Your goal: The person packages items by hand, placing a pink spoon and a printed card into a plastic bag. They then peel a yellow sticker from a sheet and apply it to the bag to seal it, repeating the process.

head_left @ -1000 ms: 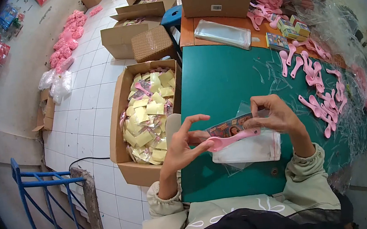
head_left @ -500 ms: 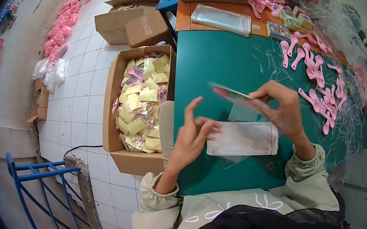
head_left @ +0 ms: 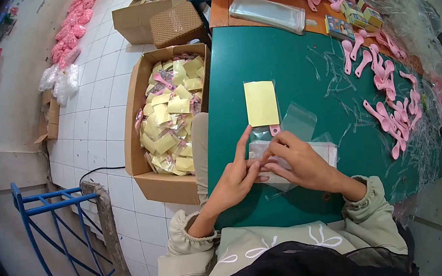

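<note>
A clear plastic bag holding a yellow card (head_left: 261, 104) lies in front of my hands, with the end of a pink spoon (head_left: 274, 130) showing below the card. My left hand (head_left: 236, 181) has its index finger stretched along the bag's left edge, while its thumb and other fingers close around the bag's near end. From the other side, my right hand (head_left: 304, 165) pinches at that same end, fingertips meeting those of the left. Beneath both hands is a stack of clear plastic bags (head_left: 324, 150). Another loose clear bag (head_left: 299, 120) lies just beyond it.
Many pink spoons (head_left: 385, 82) spread over the right of the green table (head_left: 224, 77). On the left stands a cardboard box (head_left: 163, 188) full of bagged yellow cards. Further back are a clear bag pack (head_left: 266, 12), small card boxes (head_left: 339, 27) and a blue metal rail (head_left: 46, 198).
The card, held up in my right hand before, now lies flat, yellow side up, in front of me. My hands have come together at the bag's near end.
</note>
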The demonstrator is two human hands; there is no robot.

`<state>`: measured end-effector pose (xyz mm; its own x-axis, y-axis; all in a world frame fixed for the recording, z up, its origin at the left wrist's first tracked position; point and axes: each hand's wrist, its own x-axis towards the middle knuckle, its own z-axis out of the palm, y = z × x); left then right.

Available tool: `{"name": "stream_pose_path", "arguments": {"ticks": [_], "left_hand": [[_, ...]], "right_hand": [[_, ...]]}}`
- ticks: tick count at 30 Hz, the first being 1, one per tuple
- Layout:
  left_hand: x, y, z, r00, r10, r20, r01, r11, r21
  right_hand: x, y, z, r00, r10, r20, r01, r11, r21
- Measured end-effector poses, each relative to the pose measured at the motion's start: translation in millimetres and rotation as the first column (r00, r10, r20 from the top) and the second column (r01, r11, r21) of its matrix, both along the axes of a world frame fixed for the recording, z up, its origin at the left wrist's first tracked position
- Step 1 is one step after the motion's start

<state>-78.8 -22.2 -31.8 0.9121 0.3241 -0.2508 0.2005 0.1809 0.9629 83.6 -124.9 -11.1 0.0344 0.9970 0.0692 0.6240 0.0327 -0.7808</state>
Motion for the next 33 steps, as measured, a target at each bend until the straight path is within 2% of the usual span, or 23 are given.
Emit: {"name": "stream_pose_path", "arguments": {"ticks": [1, 4, 7, 10, 13, 16, 19, 21, 22, 24, 25, 26, 27, 28, 30, 31, 33], "left_hand": [[0.0, 1.5, 3.7, 0.999, -0.028, -0.030, 0.031, 0.994, 0.104], [-1.6, 0.0, 9.7, 0.998, -0.051, -0.044, 0.060, 0.969, 0.240], [-1.5, -3.7, 10.7, 1.000, -0.029, 0.012, 0.026, 0.973, 0.228], [1.7, -3.1, 3.3, 0.998, 0.038, 0.054, -0.048, 0.979, 0.198], [8.1, -2.5, -19.1, 0.989, 0.105, 0.099, -0.119, 0.983, 0.142], [10.0, -4.1, -15.8, 0.988, 0.151, -0.010, -0.150, 0.987, 0.048], [11.5, -11.1, -17.7, 0.988, 0.154, 0.009, -0.154, 0.982, 0.108], [13.4, -11.1, -3.9, 0.980, 0.197, -0.039, -0.190, 0.971, 0.145], [14.7, -9.4, 1.0, 0.983, 0.180, -0.030, -0.180, 0.984, -0.013], [12.6, -4.9, 6.3, 0.989, 0.146, -0.004, -0.140, 0.937, -0.321], [6.2, 0.7, -7.8, 0.997, -0.016, -0.073, 0.004, 0.988, -0.153], [6.7, 0.1, -9.1, 0.999, -0.039, -0.011, 0.036, 0.978, -0.204], [7.1, -0.5, -9.5, 0.997, -0.060, 0.051, 0.071, 0.965, -0.252], [6.9, -1.6, -9.8, 0.991, -0.075, 0.114, 0.106, 0.949, -0.298], [6.2, -3.2, -12.5, 0.988, -0.090, 0.128, 0.131, 0.924, -0.360], [5.2, -2.5, -12.6, 0.986, -0.096, 0.133, 0.141, 0.911, -0.387], [5.6, -1.3, -10.8, 0.985, -0.070, 0.160, 0.134, 0.887, -0.443]], "right_hand": [[0.9, 2.7, -3.2, 0.998, 0.000, -0.057, 0.000, 1.000, -0.012], [3.9, 6.3, -5.0, 0.994, 0.005, -0.111, -0.014, 0.997, -0.080], [8.0, 4.8, -3.3, 0.991, 0.064, -0.116, -0.072, 0.995, -0.068], [2.9, 2.0, 3.9, 0.984, 0.109, 0.141, -0.120, 0.990, 0.075], [-8.3, -1.3, 2.0, 0.940, 0.085, 0.329, -0.135, 0.982, 0.132], [-7.1, -0.1, -0.3, 0.931, 0.210, 0.297, -0.259, 0.956, 0.135], [16.9, -1.3, 14.2, 0.941, 0.336, 0.025, -0.337, 0.940, 0.055], [35.4, -7.8, 26.5, 0.887, 0.375, -0.269, -0.403, 0.913, -0.057], [48.1, -11.2, 31.1, 0.834, 0.369, -0.409, -0.445, 0.889, -0.104], [88.9, -16.0, 35.8, 0.743, 0.472, -0.474, -0.533, 0.846, 0.008], [117.9, -22.2, 37.1, 0.784, 0.435, -0.443, -0.481, 0.877, 0.011], [146.9, -29.1, 38.7, 0.823, 0.394, -0.410, -0.425, 0.905, 0.017], [172.0, -34.7, 42.1, 0.948, 0.006, -0.317, -0.055, 0.988, -0.144], [182.2, -35.7, 47.7, 0.910, -0.379, -0.167, 0.332, 0.908, -0.254], [174.0, -42.8, 44.7, 0.870, -0.426, 0.247, 0.468, 0.871, -0.146], [161.7, -47.3, 41.8, 0.786, -0.439, 0.435, 0.514, 0.855, -0.067], [139.3, -50.3, 38.3, 0.513, -0.434, 0.740, 0.543, 0.832, 0.112]]}}
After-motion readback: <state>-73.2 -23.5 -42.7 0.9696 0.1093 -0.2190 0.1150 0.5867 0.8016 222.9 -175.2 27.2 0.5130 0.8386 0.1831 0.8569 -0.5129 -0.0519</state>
